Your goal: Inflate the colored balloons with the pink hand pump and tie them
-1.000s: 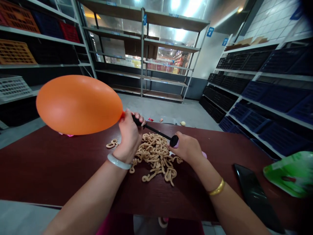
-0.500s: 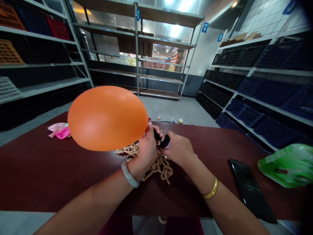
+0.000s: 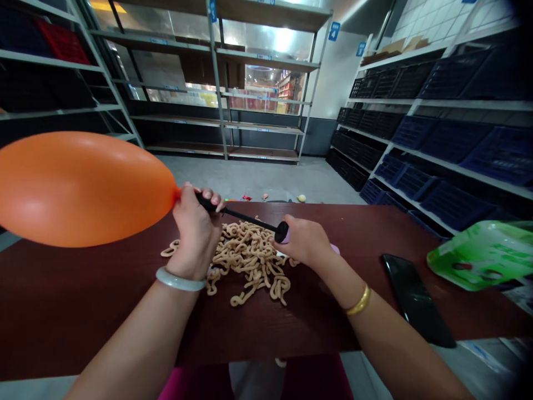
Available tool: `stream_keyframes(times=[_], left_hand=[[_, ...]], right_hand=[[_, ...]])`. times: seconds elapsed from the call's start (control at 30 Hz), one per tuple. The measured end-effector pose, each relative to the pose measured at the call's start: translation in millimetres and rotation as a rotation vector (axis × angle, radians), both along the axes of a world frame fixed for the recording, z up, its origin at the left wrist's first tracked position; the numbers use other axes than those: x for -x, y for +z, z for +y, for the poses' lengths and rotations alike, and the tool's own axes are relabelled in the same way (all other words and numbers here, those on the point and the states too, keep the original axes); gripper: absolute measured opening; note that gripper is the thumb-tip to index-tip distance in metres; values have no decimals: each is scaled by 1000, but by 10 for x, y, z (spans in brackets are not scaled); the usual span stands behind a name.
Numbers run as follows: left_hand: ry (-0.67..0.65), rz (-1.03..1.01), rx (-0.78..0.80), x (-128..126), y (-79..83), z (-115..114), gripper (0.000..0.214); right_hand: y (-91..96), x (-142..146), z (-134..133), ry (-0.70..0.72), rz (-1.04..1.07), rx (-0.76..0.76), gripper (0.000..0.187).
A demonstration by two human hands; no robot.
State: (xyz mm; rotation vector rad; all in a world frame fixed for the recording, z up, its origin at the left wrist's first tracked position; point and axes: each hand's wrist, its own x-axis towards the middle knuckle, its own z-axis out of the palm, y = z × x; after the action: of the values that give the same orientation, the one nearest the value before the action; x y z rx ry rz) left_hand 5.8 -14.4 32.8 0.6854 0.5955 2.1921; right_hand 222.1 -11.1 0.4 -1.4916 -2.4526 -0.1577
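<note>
A big inflated orange balloon (image 3: 79, 186) sticks out to the left, its neck fitted on the black tip of a hand pump (image 3: 245, 218). My left hand (image 3: 195, 230) is closed around the balloon's neck and the pump's tip. My right hand (image 3: 306, 244) is closed on the pump's purple barrel, with the thin black rod drawn out between the two hands. Both hands hover above a pile of tan, uninflated long balloons (image 3: 245, 261) on the dark red table (image 3: 83, 300).
A black phone (image 3: 416, 300) lies on the table to the right, with a green plastic bag (image 3: 483, 255) beyond it. Metal shelving with dark blue crates lines the right wall; more racks stand left and behind. Small scraps lie on the grey floor past the table.
Half a second ago the pump was pushed in with my hands close together; now the rod is drawn out again. The balloon has swung left and looks longer.
</note>
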Motion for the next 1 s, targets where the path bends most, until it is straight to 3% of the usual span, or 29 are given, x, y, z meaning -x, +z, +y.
stream_keyframes(times=[0.27, 0.43, 0.6, 0.83, 1.0], left_hand=[[-181, 26, 26, -763, -268, -172, 23], [-189, 40, 28, -940, -296, -248, 23], [-194, 97, -13, -736, -147, -235, 22], [-17, 102, -38, -57, 169, -196, 19], [18, 58, -23, 6, 154, -150, 18]], right_hand=[[14, 90, -136, 21, 88, 24, 38], [45, 164, -217, 26, 132, 25, 33], [52, 186, -213, 31, 182, 8, 41], [43, 102, -102, 35, 70, 30, 47], [8, 38, -29, 28, 45, 17, 46]])
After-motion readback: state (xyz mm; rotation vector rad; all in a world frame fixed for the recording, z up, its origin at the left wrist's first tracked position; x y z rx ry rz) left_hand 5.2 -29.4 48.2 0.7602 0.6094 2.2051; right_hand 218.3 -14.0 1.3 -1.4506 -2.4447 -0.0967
